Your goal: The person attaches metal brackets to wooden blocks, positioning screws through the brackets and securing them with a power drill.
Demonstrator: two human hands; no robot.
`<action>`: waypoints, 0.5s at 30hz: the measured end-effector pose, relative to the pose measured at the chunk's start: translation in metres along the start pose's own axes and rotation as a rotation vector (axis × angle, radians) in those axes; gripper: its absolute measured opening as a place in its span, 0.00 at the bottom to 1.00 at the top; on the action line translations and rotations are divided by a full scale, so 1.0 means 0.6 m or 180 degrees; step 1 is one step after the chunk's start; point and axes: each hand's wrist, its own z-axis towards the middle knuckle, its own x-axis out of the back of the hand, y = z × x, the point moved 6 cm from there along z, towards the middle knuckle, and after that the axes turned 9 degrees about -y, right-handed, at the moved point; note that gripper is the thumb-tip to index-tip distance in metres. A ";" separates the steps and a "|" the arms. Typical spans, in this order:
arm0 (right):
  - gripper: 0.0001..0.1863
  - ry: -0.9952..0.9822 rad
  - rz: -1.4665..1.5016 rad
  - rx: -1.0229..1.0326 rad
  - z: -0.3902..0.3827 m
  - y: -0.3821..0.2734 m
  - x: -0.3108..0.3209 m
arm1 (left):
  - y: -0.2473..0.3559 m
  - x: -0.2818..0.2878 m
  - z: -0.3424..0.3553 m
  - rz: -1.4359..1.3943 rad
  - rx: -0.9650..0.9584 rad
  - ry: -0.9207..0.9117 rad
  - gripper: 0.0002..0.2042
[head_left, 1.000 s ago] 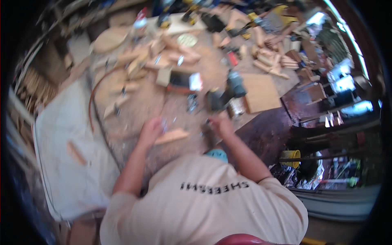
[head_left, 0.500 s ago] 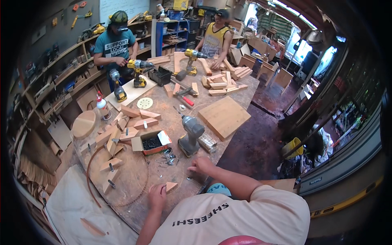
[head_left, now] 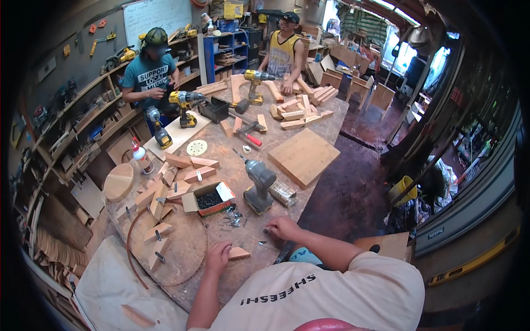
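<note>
My left hand (head_left: 220,255) is closed at the near edge of the workbench, beside a short wooden offcut (head_left: 238,252); what it grips is unclear. My right hand (head_left: 281,228) has curled fingers by a small dark piece, too small to name. Just beyond them lie loose metal bits (head_left: 234,218), an open box of dark fasteners (head_left: 208,198), a grey cordless driver (head_left: 258,185) and a wrapped pack (head_left: 282,193). Wood blocks with metal brackets (head_left: 159,234) lie left of my hands, beside a thin curved strip (head_left: 130,248).
A square board (head_left: 302,154), round wooden disc (head_left: 118,181), glue bottle (head_left: 143,157), drills (head_left: 182,102), hammer (head_left: 245,132) and wood pieces share the bench (head_left: 232,276). Two co-workers (head_left: 149,74) (head_left: 282,49) stand across it. A yellow bucket (head_left: 402,190) is at right.
The head view has tilted up from the blurred earlier frame, bringing the co-workers into sight. My right hand has shifted slightly right since half a second ago; my left stays by the offcut.
</note>
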 end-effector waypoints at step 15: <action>0.17 0.0009 0.0401 0.1247 0.010 -0.170 -0.054 | -0.109 -0.057 -0.181 -0.2538 0.2205 0.0341 0.04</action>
